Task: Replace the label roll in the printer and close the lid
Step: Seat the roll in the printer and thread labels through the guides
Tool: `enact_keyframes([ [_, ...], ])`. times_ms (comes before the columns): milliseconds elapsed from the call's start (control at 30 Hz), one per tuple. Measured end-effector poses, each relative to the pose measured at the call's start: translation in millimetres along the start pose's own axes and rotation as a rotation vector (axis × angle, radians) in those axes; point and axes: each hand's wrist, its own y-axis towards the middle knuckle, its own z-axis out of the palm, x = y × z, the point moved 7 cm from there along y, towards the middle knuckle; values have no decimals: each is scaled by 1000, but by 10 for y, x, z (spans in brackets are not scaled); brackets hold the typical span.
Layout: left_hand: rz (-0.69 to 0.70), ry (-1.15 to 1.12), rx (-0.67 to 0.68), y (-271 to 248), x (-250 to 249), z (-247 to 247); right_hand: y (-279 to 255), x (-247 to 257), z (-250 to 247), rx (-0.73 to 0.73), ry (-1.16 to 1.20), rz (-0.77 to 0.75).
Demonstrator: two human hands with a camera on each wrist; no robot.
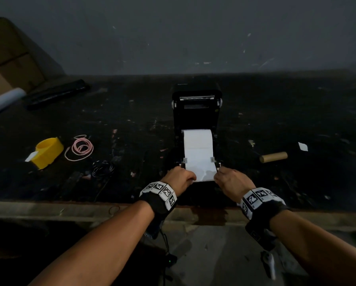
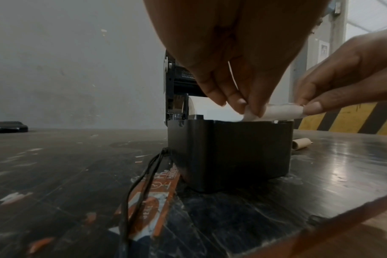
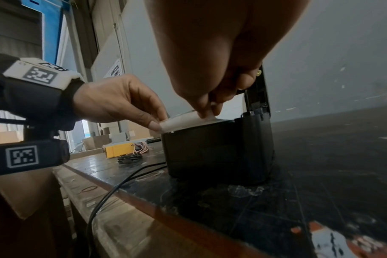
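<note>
A black label printer (image 1: 195,120) stands on the dark table with its lid (image 1: 196,96) raised upright at the back. A white label roll (image 1: 197,139) sits in its bay, and the label strip (image 1: 199,166) runs forward between the two grey guides to the front edge. My left hand (image 1: 181,177) pinches the strip's front left corner, seen up close as the strip end (image 2: 276,111). My right hand (image 1: 228,180) pinches the front right corner (image 3: 188,120). The printer body (image 2: 230,153) fills the wrist views.
An empty cardboard core (image 1: 273,157) lies right of the printer. On the left are a yellow tape dispenser (image 1: 48,151), pink cord (image 1: 80,148), a coiled cable (image 1: 102,168) and a black roll (image 1: 57,93). The printer's cable (image 3: 113,190) drops over the table's front edge (image 1: 90,209).
</note>
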Motion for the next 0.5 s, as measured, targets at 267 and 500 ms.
enact_keyframes([
  [267,34,-22,24,-68,20,18,-99,72,-6,56,27,63],
  [500,75,-9,25,-123,-8,35,-157,143,20,64,-2,85],
])
